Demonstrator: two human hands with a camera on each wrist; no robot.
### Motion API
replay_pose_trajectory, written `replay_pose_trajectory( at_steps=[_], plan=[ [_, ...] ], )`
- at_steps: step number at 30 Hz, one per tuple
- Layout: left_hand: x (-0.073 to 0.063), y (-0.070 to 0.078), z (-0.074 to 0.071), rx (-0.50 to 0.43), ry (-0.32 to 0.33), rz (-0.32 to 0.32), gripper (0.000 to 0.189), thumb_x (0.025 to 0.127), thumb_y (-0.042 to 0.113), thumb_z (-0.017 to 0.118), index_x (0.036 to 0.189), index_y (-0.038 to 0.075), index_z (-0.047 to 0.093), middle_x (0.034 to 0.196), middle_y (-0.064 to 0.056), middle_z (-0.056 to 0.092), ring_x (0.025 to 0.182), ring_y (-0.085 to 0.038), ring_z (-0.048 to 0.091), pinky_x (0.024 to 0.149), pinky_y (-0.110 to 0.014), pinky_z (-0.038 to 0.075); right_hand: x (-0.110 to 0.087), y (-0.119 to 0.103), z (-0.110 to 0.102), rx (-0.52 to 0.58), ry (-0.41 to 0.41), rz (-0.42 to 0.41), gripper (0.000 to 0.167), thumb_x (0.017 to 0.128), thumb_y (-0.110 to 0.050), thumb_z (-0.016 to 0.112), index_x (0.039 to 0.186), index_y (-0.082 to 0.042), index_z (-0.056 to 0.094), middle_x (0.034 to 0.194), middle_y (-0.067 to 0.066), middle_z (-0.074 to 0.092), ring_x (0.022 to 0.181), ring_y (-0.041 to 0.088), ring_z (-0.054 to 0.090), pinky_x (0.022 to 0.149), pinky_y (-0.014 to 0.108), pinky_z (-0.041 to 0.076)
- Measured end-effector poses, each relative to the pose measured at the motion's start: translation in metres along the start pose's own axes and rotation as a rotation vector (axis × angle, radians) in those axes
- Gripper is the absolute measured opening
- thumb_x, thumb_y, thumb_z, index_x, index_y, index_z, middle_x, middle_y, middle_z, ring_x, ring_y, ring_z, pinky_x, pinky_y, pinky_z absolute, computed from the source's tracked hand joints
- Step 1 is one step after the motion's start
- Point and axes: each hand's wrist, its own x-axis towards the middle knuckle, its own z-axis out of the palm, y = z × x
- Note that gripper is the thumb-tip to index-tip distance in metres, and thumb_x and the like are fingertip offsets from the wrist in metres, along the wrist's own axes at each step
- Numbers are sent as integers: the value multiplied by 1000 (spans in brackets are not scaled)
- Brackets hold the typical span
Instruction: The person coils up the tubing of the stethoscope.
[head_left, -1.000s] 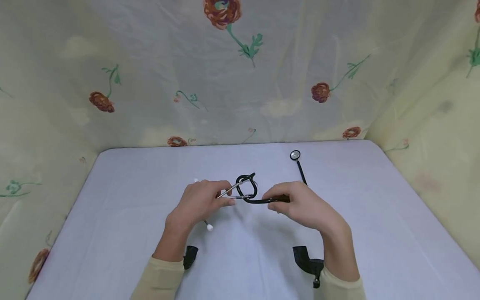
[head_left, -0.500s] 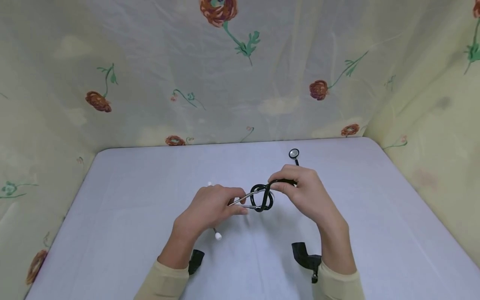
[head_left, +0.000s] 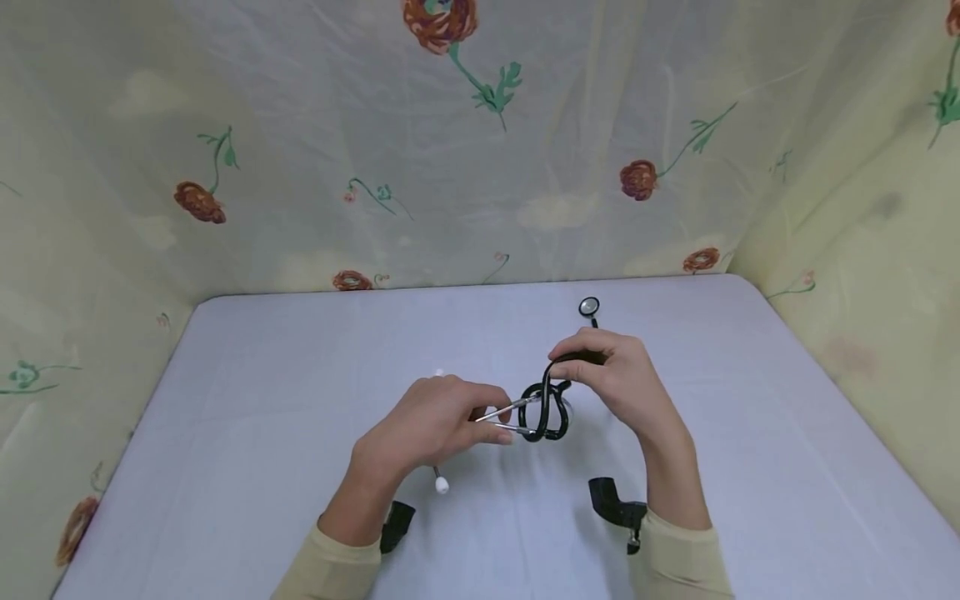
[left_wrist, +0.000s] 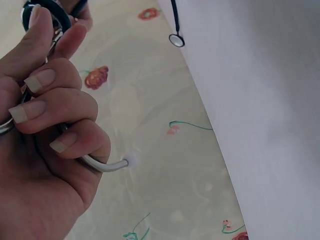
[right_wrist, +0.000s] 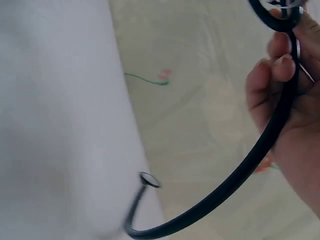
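A stethoscope with black tubing (head_left: 545,392) is held up over the table between both hands. My left hand (head_left: 427,421) grips its metal ear tubes (left_wrist: 102,166), fingers curled around them. One white eartip (head_left: 442,485) pokes out below that hand. Beyond the left fingertips the tubing is wound into a small loop. My right hand (head_left: 615,375) pinches the tubing just above and right of the loop. From the right hand, a long stretch of tube (right_wrist: 225,190) curves away to the round chest piece (head_left: 588,307) toward the back of the table.
A white cloth covers the table (head_left: 300,358). Behind and at the sides hangs a flower-printed curtain (head_left: 285,167). Black wrist mounts (head_left: 615,504) show near both sleeves.
Both hands have shifted right. My right hand has risen, carrying the tubing up across the loop, which now has an extra turn. My left hand keeps its grip on the ear tubes.
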Motion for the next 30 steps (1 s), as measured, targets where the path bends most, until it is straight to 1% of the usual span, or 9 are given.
replay_pose_trajectory(
  at_steps=[5,7,11,15,20,23,25,27,30],
  plan=[
    [-1,2,-2,-39,-8,-16,16,89,51,67,93,36,63,61,14,51,56,-5,47,57,-26,38,9,16,13,189,9,-35,17,87,-13,76,99,-1,73,86,-4,70,81,13,62,75,26,52],
    [-1,2,-3,-53,-14,-18,16,89,51,67,93,36,64,62,14,52,57,-5,48,58,-26,38,12,23,20,251,-14,-13,14,88,-12,75,98,-2,73,85,-7,70,82,11,62,77,27,52],
    [-1,2,-3,-70,-25,-21,17,88,52,68,95,37,66,63,14,53,58,-5,48,59,-26,39,17,33,29,280,-94,80,10,90,-13,72,98,-6,73,85,-11,71,81,9,63,80,30,53],
    [-2,2,-4,-84,-30,-35,19,88,52,69,98,37,68,63,14,54,58,-5,48,60,-27,39,18,33,32,245,-146,145,19,92,-17,70,100,-1,71,88,-8,71,82,13,63,80,33,51],
    [-3,1,-7,-104,21,-15,21,88,50,69,103,35,70,62,15,54,57,-4,49,60,-26,40,19,27,37,159,-210,137,21,94,-24,68,98,-4,72,86,-1,70,81,17,62,77,35,48],
    [-4,-1,-10,-114,63,-10,19,88,48,70,101,35,70,61,15,52,55,-4,47,66,-30,43,20,25,38,116,-242,111,15,95,-18,65,96,-5,72,84,2,68,79,22,60,73,35,47],
    [-5,-2,-11,-109,88,-20,16,88,47,71,98,36,70,59,15,50,54,-3,45,78,-36,49,20,25,38,82,-246,101,12,94,-13,64,94,-4,72,80,5,67,77,25,59,71,34,46],
    [-5,-5,-12,-104,105,-34,13,88,47,71,96,37,68,58,15,47,53,-3,42,89,-44,49,19,26,37,37,-250,106,14,94,-11,64,88,-2,72,79,7,67,77,25,58,71,33,45],
    [-6,-9,-13,-94,120,-56,13,87,47,71,95,38,68,57,15,45,52,-2,40,86,-41,49,17,26,35,3,-271,144,21,95,-14,65,82,2,71,80,9,68,78,21,57,71,33,44]
  ],
)
